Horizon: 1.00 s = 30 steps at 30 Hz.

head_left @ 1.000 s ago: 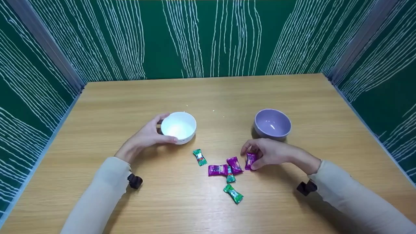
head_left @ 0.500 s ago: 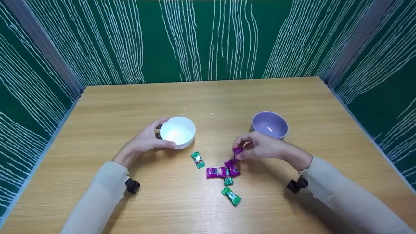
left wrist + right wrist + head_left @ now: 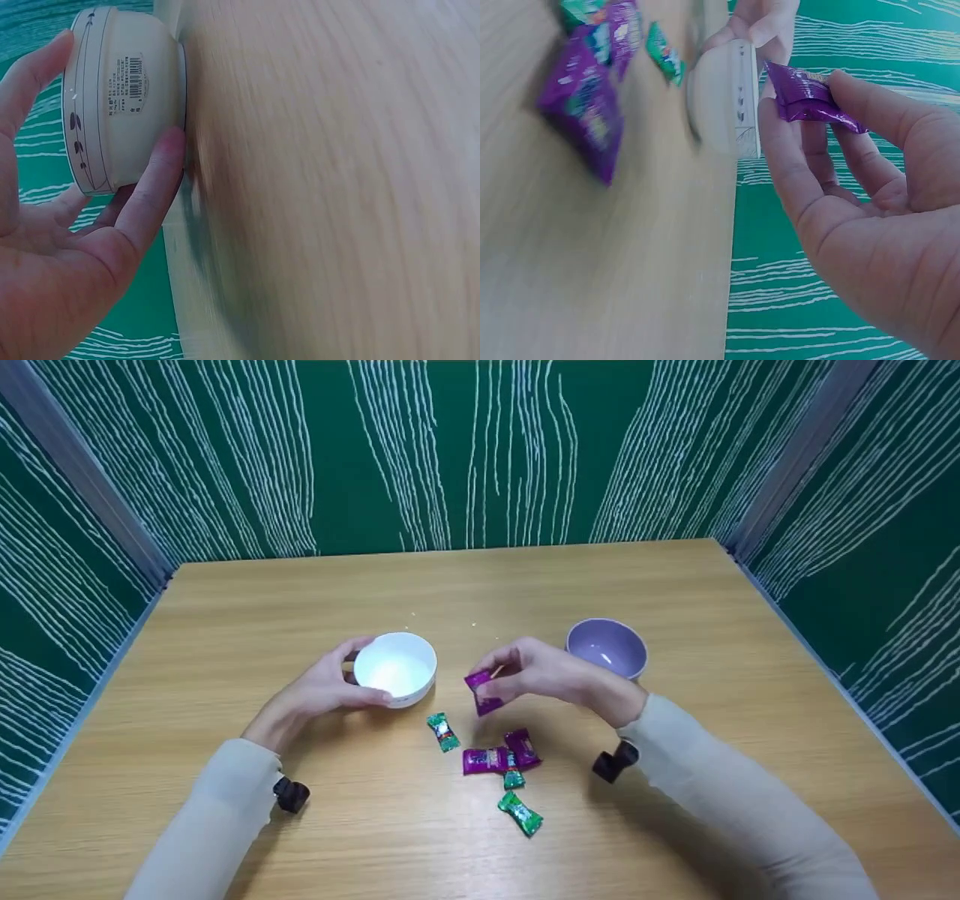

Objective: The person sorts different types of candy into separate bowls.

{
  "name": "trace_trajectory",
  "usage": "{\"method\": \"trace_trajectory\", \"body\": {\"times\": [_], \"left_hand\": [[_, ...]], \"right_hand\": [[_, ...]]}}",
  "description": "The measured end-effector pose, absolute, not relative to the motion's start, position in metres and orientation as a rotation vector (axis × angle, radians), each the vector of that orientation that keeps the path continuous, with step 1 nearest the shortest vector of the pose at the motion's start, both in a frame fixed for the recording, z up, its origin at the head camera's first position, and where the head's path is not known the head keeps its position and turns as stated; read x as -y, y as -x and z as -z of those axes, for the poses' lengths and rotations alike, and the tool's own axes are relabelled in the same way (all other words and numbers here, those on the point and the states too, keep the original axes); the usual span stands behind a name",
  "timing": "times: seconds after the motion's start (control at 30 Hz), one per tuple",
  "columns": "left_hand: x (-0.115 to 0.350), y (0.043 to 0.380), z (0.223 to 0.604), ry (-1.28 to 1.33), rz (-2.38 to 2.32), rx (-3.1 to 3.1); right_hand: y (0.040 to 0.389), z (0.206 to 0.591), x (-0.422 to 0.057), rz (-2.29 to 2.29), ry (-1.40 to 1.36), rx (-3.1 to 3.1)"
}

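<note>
My left hand (image 3: 324,684) grips a white bowl (image 3: 395,666) by its side, thumb and fingers spread around it. In the left wrist view the bowl (image 3: 139,97) shows a barcode label and a patterned rim. Between thumb and fingers, my right hand (image 3: 544,675) pinches a purple wrapped candy (image 3: 482,694) above the table, to the right of the white bowl. The right wrist view shows the pinched candy (image 3: 810,96) close up. Below lie two purple candies (image 3: 485,760) and several green candies (image 3: 520,814), some of them overlapping.
A purple bowl (image 3: 607,648) stands at the right, partly behind my right forearm. Small white specks lie on the wooden table (image 3: 300,592) behind the white bowl. Green panels with white streaks (image 3: 360,457) enclose the back and sides.
My right hand has lifted the purple candy from beside the pile and carried it left toward the white bowl. The left hand keeps its hold on the bowl. The view has shifted slightly.
</note>
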State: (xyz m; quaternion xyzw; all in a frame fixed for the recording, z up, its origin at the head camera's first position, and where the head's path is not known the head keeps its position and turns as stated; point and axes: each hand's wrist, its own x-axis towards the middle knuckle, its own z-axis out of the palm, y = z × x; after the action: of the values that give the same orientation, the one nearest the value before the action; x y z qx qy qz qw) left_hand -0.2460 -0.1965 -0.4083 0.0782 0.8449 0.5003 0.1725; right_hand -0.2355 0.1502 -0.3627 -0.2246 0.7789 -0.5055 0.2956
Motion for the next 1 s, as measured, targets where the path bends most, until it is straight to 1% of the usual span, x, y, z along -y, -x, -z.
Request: {"method": "trace_trajectory", "body": {"times": [0.2, 0.4, 0.67, 1.0], "left_hand": [[0.199, 0.246, 0.409, -0.213, -1.405, -2.404], [0.199, 0.247, 0.405, -0.186, -1.401, -2.406], [0.199, 0.247, 0.406, -0.22, -1.412, -2.391], [0.197, 0.247, 0.406, -0.216, -1.438, -2.355]], "right_hand": [[0.248, 0.359, -0.133, 1.374, 0.619, -1.989], [0.262, 0.348, -0.12, 1.395, 0.522, -1.931], [0.276, 0.339, -0.099, 1.445, 0.421, -1.913], [0.286, 0.35, -0.067, 1.57, 0.307, -1.899]]}}
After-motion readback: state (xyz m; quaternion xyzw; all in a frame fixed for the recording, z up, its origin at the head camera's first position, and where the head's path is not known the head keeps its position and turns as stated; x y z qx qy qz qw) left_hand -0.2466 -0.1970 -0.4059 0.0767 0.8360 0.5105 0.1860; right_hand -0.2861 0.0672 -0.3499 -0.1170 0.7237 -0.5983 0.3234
